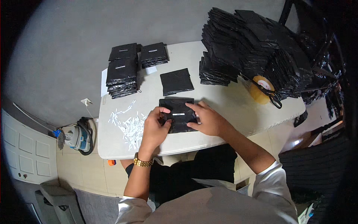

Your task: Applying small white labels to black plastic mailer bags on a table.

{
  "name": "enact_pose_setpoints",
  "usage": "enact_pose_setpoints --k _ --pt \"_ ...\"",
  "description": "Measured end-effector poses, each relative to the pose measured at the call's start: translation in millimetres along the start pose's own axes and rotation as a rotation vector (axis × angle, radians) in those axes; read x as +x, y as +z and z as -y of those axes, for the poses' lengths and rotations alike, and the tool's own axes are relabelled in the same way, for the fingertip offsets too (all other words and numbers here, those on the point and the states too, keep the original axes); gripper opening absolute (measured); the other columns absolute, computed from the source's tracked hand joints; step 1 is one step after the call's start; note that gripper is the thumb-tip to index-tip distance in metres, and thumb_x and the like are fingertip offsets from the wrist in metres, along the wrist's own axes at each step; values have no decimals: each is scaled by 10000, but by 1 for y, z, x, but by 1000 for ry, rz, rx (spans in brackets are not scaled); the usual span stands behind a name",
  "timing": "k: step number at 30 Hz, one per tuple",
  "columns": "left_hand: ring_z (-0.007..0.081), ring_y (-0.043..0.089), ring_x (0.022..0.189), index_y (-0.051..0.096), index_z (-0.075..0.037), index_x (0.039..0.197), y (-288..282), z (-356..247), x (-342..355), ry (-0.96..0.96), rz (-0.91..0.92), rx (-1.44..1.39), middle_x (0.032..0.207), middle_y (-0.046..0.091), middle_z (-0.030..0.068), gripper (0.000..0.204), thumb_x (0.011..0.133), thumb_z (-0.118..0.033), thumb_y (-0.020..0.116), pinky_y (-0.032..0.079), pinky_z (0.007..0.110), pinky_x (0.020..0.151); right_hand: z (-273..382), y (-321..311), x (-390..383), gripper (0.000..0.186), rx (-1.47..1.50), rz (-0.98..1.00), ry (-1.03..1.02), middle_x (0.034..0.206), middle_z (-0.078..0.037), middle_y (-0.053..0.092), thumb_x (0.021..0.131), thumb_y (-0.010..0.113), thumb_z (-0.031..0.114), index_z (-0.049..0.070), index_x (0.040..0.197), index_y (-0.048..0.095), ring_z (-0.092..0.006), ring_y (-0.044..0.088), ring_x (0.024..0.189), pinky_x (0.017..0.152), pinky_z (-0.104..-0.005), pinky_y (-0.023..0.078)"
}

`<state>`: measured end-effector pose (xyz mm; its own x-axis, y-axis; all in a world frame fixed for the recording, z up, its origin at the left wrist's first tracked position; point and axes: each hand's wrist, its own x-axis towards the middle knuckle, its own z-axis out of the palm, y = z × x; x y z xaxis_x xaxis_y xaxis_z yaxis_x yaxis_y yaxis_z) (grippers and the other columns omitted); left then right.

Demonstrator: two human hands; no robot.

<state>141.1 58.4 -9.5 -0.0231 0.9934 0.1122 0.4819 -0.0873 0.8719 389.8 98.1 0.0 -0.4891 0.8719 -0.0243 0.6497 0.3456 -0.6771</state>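
Note:
Both of my hands are on a flat black plastic package (179, 106) with a small white label (178, 114) in its middle, lying near the front of the table. My left hand (156, 125) grips its left side, fingers curled with the thumb on top. My right hand (207, 120) holds its right side, fingertips resting near the top and bottom corners. Another black package (176, 81) lies just beyond. A heap of small white paper strips (128, 128) is spread left of my left hand.
Labelled black stacks (121, 72) stand at the back left, large piles of black packages (253, 44) at the back right, with a tape roll (259, 95) and black scissors (274, 98) beside them on the white table (238, 117). A vacuum cleaner (77, 138) stands at the left.

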Motion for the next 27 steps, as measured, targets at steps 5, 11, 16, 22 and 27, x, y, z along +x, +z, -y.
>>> enact_pose_setpoints --k 5,11,16,22,27 --pt "82 606 934 753 -32 1143 -9 0 28 -40 -156 -384 1084 629 -15 214 970 93 769 535 239 820 -4 -12 24 739 339 -63 -70 1404 -171 530 990 846 170 84 1640 505 -297 636 1361 1109 -417 587" --pt "97 638 939 728 10 1180 -26 -21 99 -25 -293 -437 1119 667 37 149 1033 -5 748 553 255 804 -1 -30 99 655 426 -328 -270 1537 -207 501 1006 813 128 74 1599 540 -332 618 1417 1144 -440 563" --pt "171 672 952 714 12 1225 -9 35 101 105 -469 -121 1122 708 97 327 971 -156 837 562 303 804 -20 -21 100 685 -1 -318 -58 1512 -274 582 976 834 236 30 1565 551 -428 609 1421 1156 -489 530" --pt "184 715 866 754 16 1210 17 13 97 -60 -103 121 1003 782 68 247 1000 -109 795 579 333 847 -55 -1 108 700 -23 -303 75 1291 -236 727 956 846 219 -23 1546 559 -349 736 1197 1000 -432 592" --pt "133 683 871 726 32 1254 21 19 121 -200 -59 -245 1013 758 60 266 1022 -90 773 550 294 770 -62 11 145 675 321 -292 196 1035 -124 796 958 837 185 -37 1538 572 -205 777 952 801 -339 606"
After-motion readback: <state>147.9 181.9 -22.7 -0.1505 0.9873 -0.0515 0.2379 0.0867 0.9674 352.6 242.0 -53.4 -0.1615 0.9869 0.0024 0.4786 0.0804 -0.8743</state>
